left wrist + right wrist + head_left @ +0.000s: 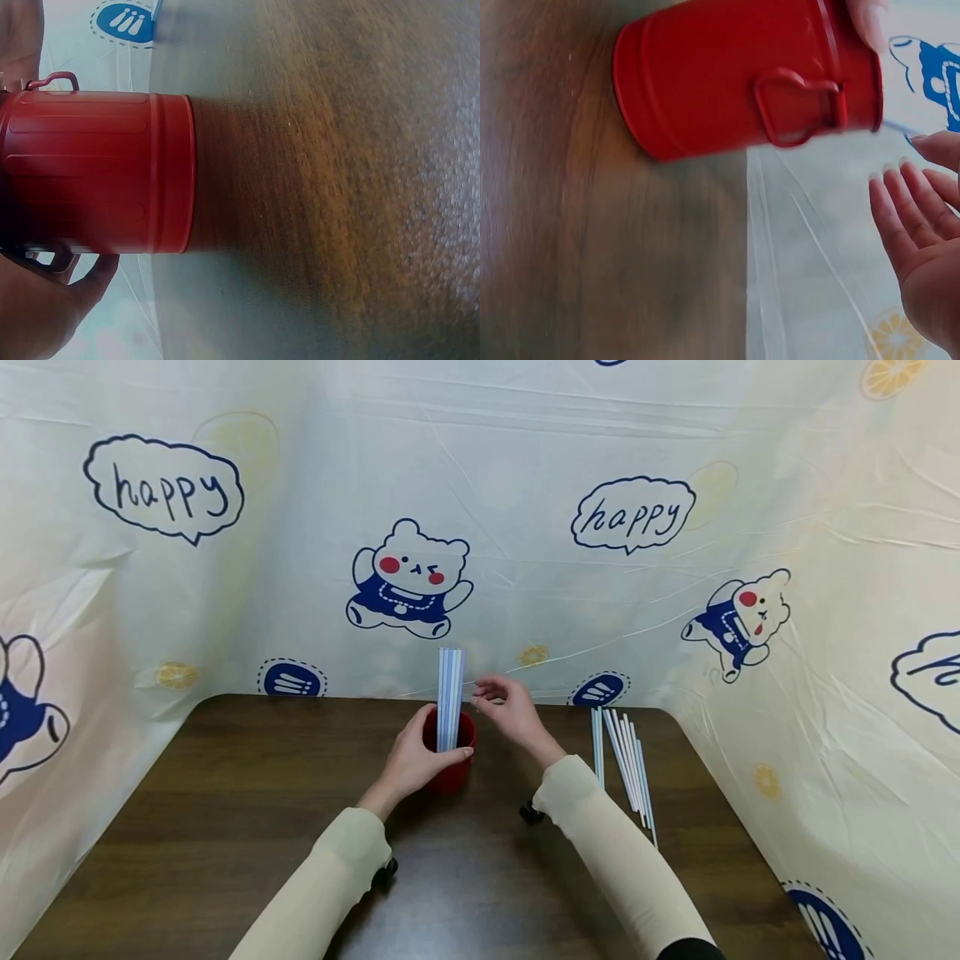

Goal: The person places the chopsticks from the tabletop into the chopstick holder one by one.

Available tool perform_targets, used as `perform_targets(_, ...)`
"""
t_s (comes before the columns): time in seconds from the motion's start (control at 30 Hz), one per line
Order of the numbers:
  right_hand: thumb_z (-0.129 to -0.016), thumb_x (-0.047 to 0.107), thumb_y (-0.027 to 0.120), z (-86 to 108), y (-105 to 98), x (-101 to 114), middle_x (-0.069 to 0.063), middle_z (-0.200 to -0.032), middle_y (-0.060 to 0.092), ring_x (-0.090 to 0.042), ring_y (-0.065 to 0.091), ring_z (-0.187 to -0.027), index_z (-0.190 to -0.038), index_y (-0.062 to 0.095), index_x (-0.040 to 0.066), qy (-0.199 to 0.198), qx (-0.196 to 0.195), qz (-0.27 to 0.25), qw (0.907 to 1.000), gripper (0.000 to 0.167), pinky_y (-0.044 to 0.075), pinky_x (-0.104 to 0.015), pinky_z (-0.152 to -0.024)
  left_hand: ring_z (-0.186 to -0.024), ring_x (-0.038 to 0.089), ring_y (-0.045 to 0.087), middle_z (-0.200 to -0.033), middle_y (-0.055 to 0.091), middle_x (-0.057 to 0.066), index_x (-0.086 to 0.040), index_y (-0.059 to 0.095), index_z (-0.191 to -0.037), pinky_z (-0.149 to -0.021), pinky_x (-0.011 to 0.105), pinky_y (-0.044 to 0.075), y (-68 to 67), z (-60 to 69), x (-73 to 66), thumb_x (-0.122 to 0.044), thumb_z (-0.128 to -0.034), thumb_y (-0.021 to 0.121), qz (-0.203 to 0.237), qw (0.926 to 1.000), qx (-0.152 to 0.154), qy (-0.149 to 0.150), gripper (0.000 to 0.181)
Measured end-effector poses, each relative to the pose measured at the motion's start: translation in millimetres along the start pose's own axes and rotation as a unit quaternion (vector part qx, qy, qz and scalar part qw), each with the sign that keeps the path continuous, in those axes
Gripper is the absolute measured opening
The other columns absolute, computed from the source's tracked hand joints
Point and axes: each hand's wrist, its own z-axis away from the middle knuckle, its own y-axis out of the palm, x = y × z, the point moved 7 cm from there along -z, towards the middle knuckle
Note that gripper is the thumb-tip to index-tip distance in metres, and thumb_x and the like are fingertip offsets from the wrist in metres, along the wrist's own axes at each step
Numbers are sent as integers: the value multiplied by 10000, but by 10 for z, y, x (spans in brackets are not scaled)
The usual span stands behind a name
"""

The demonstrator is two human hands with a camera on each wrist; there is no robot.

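A red bucket with small side handles, also large in the left wrist view and the right wrist view, stands upright on the table. A bundle of blue and white striped sticks rises out of it. My left hand grips the bucket from the left, its thumb lying across the front of the rim. Just right of the sticks my right hand is raised with fingers loosely extended, holding nothing visible; in the right wrist view its fingers are spread near the rim.
On the right part of the brown table lie several more sticks, white and blue-striped, partly hidden by my right sleeve. A printed cloth with bears and lettering hangs behind the table and along its sides.
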Motion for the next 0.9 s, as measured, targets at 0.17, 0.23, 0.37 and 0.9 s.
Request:
perform_targets(0.17, -976, 75, 688, 20, -228, -84, -113, -1101, 704, -237, 667, -1014, -1239, 673, 28, -222, -126, 474, 9985, 267, 585, -424, -906, -1303, 299, 524, -1447, 517, 22, -276, 385, -1490, -1033, 617, 482, -1, 0, 5, -497, -764, 875, -26, 10000, 12, -54, 904)
perform_targets(0.23, -980, 62, 674, 33, -326, -147, -131, -1123, 696, -251, 661, -1030, -1243, 666, 20, -269, -142, 743, 9968, 266, 581, -438, -913, -1303, 294, 522, -1445, 516, 17, -281, 385, -1488, -1030, 615, 485, -3, 3, 9, -499, -762, 876, -34, 10000, 6, -82, 903)
perform_targets(0.37, -982, 59, 660, 71, -504, -300, -161, -1169, 678, -287, 660, -1058, -1246, 652, 6, -324, -134, 1414, 9893, 269, 573, -452, -925, -1293, 273, 522, -1439, 517, 7, -291, 389, -1484, -1020, 605, 497, -1, 6, 12, -502, -759, 876, -33, 9999, -6, -102, 899)
perform_targets(0.9, -946, 59, 663, 418, -1103, -1220, -228, -1167, 660, -376, 630, -1088, -1210, 654, -60, 860, -276, 2578, 9620, 290, 530, -525, -942, -1270, 263, 532, -1426, 526, -2, -297, 401, -1478, -1010, 606, 504, -5, 12, 0, -481, -770, 874, -4, 10000, 18, -35, 871)
